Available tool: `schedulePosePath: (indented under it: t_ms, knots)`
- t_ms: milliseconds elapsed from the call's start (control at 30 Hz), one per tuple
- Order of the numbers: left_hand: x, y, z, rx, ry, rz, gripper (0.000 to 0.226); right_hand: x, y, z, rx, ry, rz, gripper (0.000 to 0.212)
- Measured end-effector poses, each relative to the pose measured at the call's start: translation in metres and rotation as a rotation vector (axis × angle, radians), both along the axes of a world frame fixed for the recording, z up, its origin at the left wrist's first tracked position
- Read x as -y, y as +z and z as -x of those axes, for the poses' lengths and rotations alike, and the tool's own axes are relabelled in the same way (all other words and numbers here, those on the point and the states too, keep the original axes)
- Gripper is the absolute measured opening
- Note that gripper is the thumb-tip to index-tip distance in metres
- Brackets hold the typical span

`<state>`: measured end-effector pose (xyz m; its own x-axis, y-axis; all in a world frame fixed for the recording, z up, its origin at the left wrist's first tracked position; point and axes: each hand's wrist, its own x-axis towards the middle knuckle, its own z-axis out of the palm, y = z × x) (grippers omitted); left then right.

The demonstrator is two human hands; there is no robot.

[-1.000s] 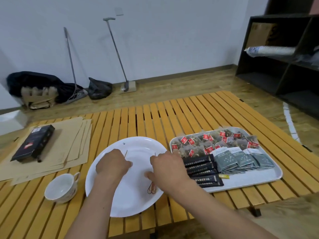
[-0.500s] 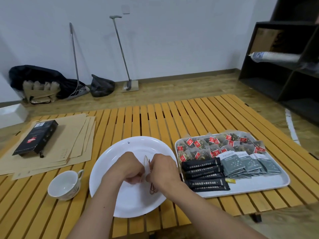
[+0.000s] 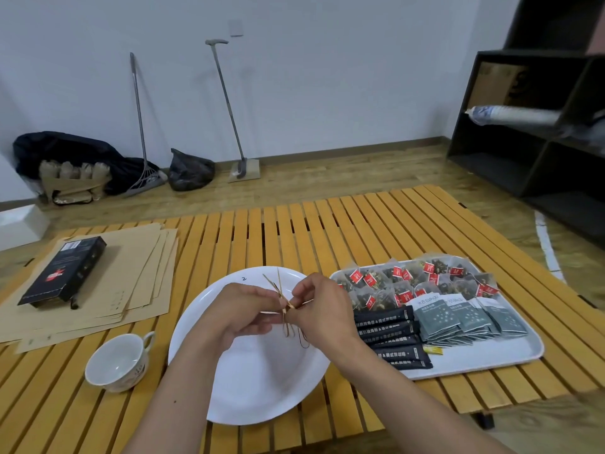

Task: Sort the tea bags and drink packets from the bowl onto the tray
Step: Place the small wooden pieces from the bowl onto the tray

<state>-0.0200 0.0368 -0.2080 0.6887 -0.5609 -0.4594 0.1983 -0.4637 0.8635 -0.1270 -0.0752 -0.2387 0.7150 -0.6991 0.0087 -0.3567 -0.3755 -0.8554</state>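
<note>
I see two bare forearms coming up from the bottom edge, with no sleeve on either. My left hand (image 3: 244, 314) and right hand (image 3: 322, 309) wear no gloves, rings or watch. A small dark spot marks the left forearm.

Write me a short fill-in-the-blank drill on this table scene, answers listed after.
1. Both hands, left hand and right hand, pinch thin sticks above the white ____.
2. The tea bags lie at the ____ end of the tray.
3. The black stick packets lie on the tray's ____ side.
4. The cup is ____.

Missing words: bowl; far; left; empty
</note>
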Motion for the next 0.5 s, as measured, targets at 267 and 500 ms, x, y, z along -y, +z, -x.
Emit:
schedulePosePath:
  t_ms: [267,500]
  knots:
    - [0.006,0.003,0.009,-0.043,0.059,0.188,0.024,0.015,0.010,0.020,0.099,0.076,0.104,0.024]
    - [0.018,-0.001,0.019,-0.063,0.083,0.282,0.020,0.031,0.026,0.042,0.152,0.119,0.011,0.018]
